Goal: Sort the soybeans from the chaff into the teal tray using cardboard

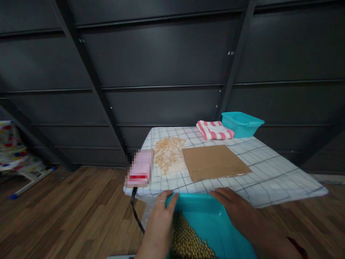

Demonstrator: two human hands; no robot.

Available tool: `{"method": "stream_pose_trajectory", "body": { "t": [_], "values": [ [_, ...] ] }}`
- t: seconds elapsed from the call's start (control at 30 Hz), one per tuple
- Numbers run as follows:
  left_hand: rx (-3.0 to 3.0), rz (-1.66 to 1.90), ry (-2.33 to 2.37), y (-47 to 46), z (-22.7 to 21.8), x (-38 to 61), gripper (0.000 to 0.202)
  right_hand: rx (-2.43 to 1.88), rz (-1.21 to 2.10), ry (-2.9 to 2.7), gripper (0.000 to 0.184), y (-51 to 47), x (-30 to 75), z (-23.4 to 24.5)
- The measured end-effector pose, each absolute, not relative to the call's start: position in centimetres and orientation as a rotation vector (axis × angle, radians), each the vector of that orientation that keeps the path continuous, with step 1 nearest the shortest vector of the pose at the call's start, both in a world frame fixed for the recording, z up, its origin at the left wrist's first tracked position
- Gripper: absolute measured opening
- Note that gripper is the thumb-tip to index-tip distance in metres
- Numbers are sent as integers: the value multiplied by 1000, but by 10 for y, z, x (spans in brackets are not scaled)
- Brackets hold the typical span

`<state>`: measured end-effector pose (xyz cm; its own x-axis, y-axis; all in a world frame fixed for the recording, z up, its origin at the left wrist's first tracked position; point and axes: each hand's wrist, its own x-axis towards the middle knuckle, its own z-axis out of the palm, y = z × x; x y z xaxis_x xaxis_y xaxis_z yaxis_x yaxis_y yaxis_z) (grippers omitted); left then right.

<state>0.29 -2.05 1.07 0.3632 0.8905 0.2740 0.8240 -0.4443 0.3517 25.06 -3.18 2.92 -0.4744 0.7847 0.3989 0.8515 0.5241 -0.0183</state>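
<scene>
A teal plastic tub [215, 223] with yellow beans [188, 241] piled in its near corner is held at the front edge of the table [269, 172]. My left hand [161, 216] grips its left rim, fingers curled over the edge, a ring showing. My right hand [237, 208] lies on the tub's far right rim with fingers bent over it. Farther back on the checked tablecloth, a heap of pale beans and white grains [169, 154] lies beside a flat brown cardboard sheet [215, 162].
A folded pink-and-white striped towel [214, 130] and a second teal tub [241, 124] sit at the table's far end. A blurred pink object [140, 168] with a black strap [136, 212] hangs at the left edge. Dark panelled wall behind; wood floor around.
</scene>
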Motion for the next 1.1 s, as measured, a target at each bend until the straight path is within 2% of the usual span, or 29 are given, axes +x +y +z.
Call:
{"method": "stream_pose_trajectory", "body": {
  "t": [0.13, 0.33, 0.5, 0.6, 0.7, 0.87, 1.1],
  "values": [
    [2427, 559, 1607, -24, 8, 5, 68, -1398, -364, -2350, 41, -34, 248, 26],
    [2443, 542, 1696, -30, 18, 6, 62, -1408, -286, -2360, 30, -35, 237, 43],
    [2479, 563, 1791, -26, 42, 16, 34, -1453, -354, -2295, 25, -35, 231, 39],
    [2511, 587, 1782, -18, 51, 23, 27, -1448, -403, -2263, 25, -35, 230, 34],
    [2524, 623, 1786, -11, 48, 25, 34, -1441, -445, -2247, 25, -36, 230, 32],
    [2508, 636, 1853, -5, 28, 17, 66, -1426, -503, -2223, 26, -35, 226, 30],
    [2524, 602, 1881, -2, 26, 5, 60, -1456, -572, -2164, 27, -33, 221, 29]
  ]
}}
